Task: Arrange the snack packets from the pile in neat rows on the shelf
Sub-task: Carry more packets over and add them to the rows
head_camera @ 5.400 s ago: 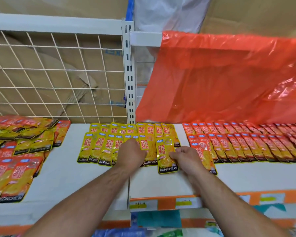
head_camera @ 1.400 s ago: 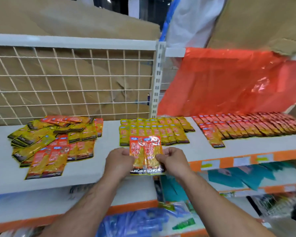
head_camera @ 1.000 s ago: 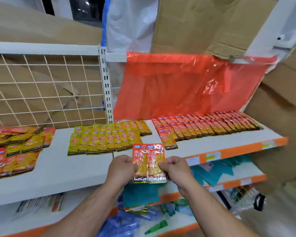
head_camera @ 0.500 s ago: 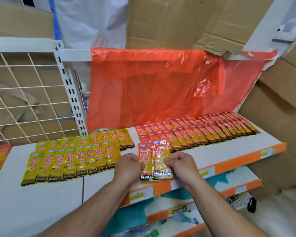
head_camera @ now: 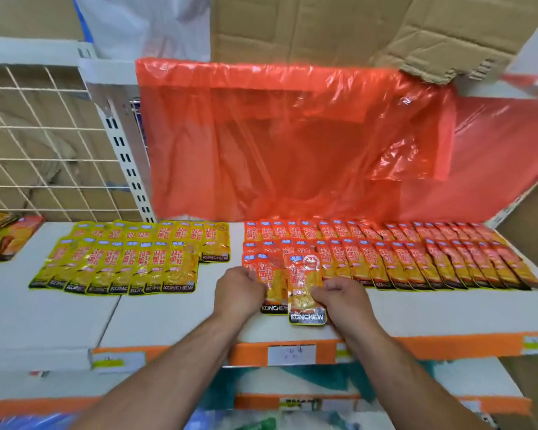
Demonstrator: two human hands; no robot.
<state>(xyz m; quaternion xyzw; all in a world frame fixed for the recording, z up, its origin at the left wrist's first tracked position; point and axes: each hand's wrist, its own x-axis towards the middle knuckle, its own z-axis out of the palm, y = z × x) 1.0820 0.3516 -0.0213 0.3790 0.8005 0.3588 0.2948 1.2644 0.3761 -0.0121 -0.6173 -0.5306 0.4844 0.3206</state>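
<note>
At the white shelf [head_camera: 174, 315], our left hand [head_camera: 239, 290] curls its fingers round the edge of the left packet [head_camera: 274, 288]. Our right hand [head_camera: 343, 294] grips the right packet [head_camera: 303, 293] by its side. The 2 orange packets overlap between our fingers, low over the front of the board; whether they touch it we cannot tell. Just beyond our fingertips the orange rows [head_camera: 416, 262] run off to the right of our right hand. The yellow rows [head_camera: 131, 259], 2 deep, lie left of our left hand. The pile [head_camera: 0, 240] sits well to the left of them. A red plastic sheet [head_camera: 292, 144] hangs behind.
</note>
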